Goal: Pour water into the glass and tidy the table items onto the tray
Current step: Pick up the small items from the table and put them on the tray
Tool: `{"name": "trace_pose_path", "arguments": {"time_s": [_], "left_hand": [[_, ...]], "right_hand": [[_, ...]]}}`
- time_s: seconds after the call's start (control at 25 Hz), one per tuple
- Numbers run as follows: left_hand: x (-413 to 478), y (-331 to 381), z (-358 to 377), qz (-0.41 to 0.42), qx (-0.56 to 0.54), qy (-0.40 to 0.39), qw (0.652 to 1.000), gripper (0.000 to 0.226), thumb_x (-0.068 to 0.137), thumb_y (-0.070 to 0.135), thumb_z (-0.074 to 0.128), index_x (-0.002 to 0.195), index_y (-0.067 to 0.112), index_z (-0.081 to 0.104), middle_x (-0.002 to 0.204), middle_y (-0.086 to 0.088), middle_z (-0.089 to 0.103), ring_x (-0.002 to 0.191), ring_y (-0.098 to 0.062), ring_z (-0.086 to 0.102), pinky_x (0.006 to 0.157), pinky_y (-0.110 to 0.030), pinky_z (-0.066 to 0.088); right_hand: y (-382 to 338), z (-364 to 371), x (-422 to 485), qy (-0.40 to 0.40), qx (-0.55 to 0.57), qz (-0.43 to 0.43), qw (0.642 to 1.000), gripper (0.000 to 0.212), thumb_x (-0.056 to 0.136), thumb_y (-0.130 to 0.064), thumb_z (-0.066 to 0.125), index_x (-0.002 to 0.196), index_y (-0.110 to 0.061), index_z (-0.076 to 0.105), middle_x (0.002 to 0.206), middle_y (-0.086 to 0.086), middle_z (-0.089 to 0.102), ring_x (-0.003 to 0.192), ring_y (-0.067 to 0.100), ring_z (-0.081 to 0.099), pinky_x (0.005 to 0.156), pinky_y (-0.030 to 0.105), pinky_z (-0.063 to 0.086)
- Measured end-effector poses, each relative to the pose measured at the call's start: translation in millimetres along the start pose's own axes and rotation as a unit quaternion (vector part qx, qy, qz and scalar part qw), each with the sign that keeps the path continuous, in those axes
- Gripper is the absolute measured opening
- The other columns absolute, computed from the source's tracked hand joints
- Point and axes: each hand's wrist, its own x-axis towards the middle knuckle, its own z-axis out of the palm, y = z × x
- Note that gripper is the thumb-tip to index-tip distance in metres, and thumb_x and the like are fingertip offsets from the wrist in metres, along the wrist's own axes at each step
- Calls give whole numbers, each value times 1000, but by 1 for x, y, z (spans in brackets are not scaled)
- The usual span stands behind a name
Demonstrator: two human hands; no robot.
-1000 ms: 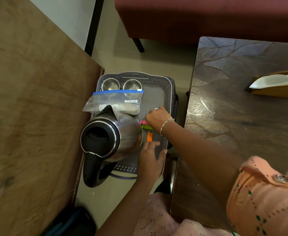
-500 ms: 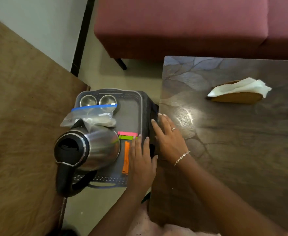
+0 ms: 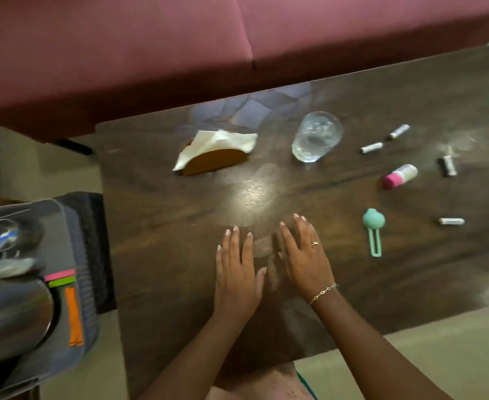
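The brown table (image 3: 179, 226) is in front of me. The gray tray (image 3: 64, 235) sits by its left edge, holding the shiny kettle (image 3: 9, 316). My left hand (image 3: 237, 272) and right hand (image 3: 304, 261) lie flat, side by side, holding nothing. The glass (image 3: 315, 137) stands farther back.

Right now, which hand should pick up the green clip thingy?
Right, most likely. The teal clip lies on the table to the right of the right hand; the left hand would have to cross over it.
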Motion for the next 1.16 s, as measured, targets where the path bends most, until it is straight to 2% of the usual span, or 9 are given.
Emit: {"name": "trace_pose_path", "arguments": {"time_s": [0.12,0.32,0.44,0.56,0.72,0.88,1.04,1.12,1.16], "left_hand": [[22,51,14,33,6,-4,999,73,72,34,70,133,8,39,140,-20,44,131,-35,40,102,-51,38],[62,117,34,134,33,-8,990,71,67,35,75,126,9,44,132,-17,54,126,-34,48,99,-53,43],[98,146,47,204,67,-3,977,69,62,25,79,122,12,48,125,-11,59,122,-30,52,99,-50,44],[128,165,54,266,92,-11,959,63,61,17,80,118,15,53,119,-7,62,119,-28,54,101,-46,41],[154,185,68,417,157,-28,895,35,74,18,64,109,16,64,115,-7,66,113,-28,59,95,-43,47],[165,196,86,522,249,-102,810,39,92,11,37,129,13,49,142,-14,43,132,-35,38,107,-46,33],[167,192,96,543,201,-114,807,36,77,12,37,89,16,70,95,-3,69,91,-24,65,70,-29,57],[164,182,93,531,181,-86,823,10,70,11,63,78,13,69,84,-2,67,78,-21,64,58,-26,55],[162,179,87,512,156,-74,842,14,64,11,74,77,12,68,82,-3,66,76,-21,64,55,-26,55]], "right_hand": [[65,-13,-12,10,-4,43,999,66,69,-20,74,125,-8,43,130,28,47,120,41,47,100,50,40],[155,-30,-15,48,25,114,992,61,68,-9,73,122,-3,46,125,29,51,115,43,50,97,51,44],[212,-38,6,51,-12,121,991,47,72,-2,57,118,3,52,119,30,56,110,46,54,96,54,43],[254,-44,37,34,-50,91,994,49,73,-1,33,117,6,53,117,30,57,111,47,53,96,56,42],[285,-37,69,-6,-112,20,994,46,76,-5,30,111,1,60,118,26,60,110,41,57,88,55,46],[288,-31,76,-13,-94,1,996,39,73,-9,32,93,0,65,96,25,66,92,42,64,68,43,56],[275,-37,70,13,27,128,991,27,80,0,51,107,0,57,108,21,57,96,41,54,71,44,48],[266,-39,61,43,94,192,976,33,79,-3,57,112,-3,54,117,19,53,98,40,52,73,44,46],[260,-40,56,62,119,201,970,34,79,-3,58,112,-3,54,116,19,53,98,40,53,75,44,45]]}}
